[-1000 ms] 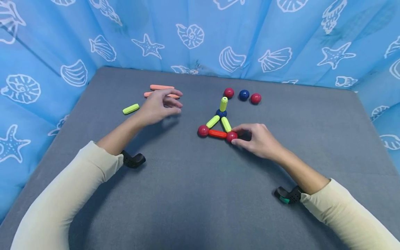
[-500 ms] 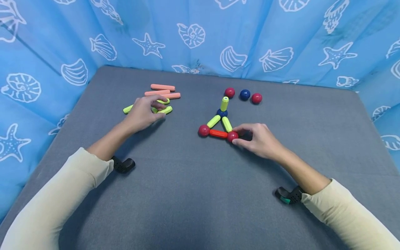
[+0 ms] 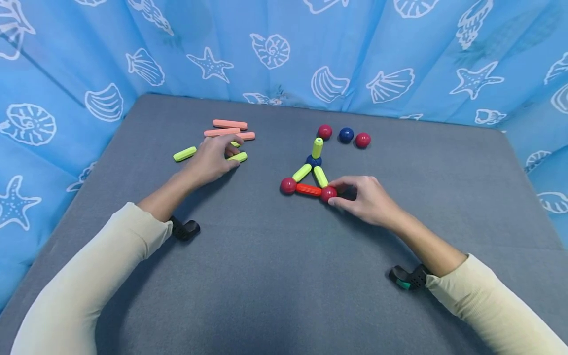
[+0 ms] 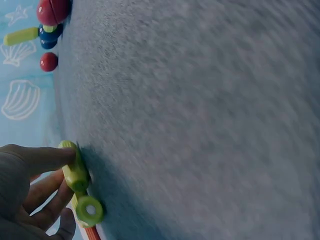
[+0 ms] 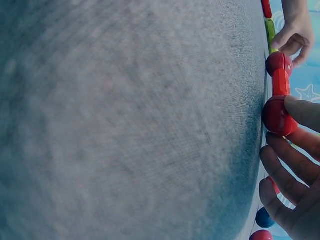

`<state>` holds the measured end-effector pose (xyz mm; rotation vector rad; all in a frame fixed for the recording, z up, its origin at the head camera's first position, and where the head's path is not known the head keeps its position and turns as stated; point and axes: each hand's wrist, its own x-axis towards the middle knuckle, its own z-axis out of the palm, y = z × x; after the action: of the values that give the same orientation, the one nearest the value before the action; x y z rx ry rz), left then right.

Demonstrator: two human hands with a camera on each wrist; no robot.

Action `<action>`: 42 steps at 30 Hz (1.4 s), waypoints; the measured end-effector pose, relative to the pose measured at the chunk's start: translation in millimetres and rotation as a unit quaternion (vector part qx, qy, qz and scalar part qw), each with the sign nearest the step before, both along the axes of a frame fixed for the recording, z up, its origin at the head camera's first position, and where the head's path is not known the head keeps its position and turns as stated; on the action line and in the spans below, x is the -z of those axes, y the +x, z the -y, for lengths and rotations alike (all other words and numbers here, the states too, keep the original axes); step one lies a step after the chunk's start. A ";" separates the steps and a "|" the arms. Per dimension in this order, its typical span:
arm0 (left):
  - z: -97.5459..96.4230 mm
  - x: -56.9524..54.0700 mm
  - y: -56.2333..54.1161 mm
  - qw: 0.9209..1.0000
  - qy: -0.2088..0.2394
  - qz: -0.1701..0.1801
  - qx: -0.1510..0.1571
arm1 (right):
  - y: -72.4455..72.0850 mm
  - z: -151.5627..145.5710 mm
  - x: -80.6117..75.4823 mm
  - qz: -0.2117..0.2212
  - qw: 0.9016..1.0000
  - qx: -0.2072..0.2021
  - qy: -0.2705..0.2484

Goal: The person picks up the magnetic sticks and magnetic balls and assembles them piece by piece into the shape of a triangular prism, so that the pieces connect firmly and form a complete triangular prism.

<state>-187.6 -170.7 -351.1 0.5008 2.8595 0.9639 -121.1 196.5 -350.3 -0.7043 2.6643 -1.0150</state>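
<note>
My left hand (image 3: 214,157) pinches a yellow-green magnetic rod (image 4: 75,170) between thumb and fingers, low over the table. A second yellow-green rod (image 4: 90,210) lies right beside it, partly hidden by the hand in the head view. With thumb and fingertips, my right hand (image 3: 366,199) holds a red ball (image 3: 329,194) at the near right corner of a triangle. A red rod (image 3: 309,190) joins it to another red ball (image 3: 288,186). Two yellow-green rods run from these balls to a blue ball (image 3: 314,161), from which one more yellow-green rod (image 3: 317,147) stands up.
Behind the triangle sit two loose red balls (image 3: 363,140) and a blue ball (image 3: 346,135). Several salmon rods (image 3: 230,124) lie beyond the left hand, and a yellow-green rod (image 3: 184,154) lies to its left. A blue shell-patterned curtain (image 3: 284,49) hangs behind the grey table (image 3: 284,276).
My left hand has come back left and down to the yellow-green rods. The rod it pinches has shifted slightly right. My right hand stays on the red ball.
</note>
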 end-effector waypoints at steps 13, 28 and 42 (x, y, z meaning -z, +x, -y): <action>-41.9 -7.8 11.6 0.972 0.216 0.072 0.060 | -0.3 0.5 0.4 0.003 1.000 0.004 0.003; -74.1 -3.4 31.1 0.931 0.323 0.082 0.148 | -2.2 -0.1 -2.3 0.005 1.000 0.002 -0.001; -75.7 5.0 34.1 0.922 0.352 0.073 0.146 | -0.7 1.2 -0.6 0.001 1.000 0.005 0.000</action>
<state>-153.5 -95.0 -356.1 0.8271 2.1440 1.8514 -121.7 195.3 -349.7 -0.6892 2.6683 -1.0171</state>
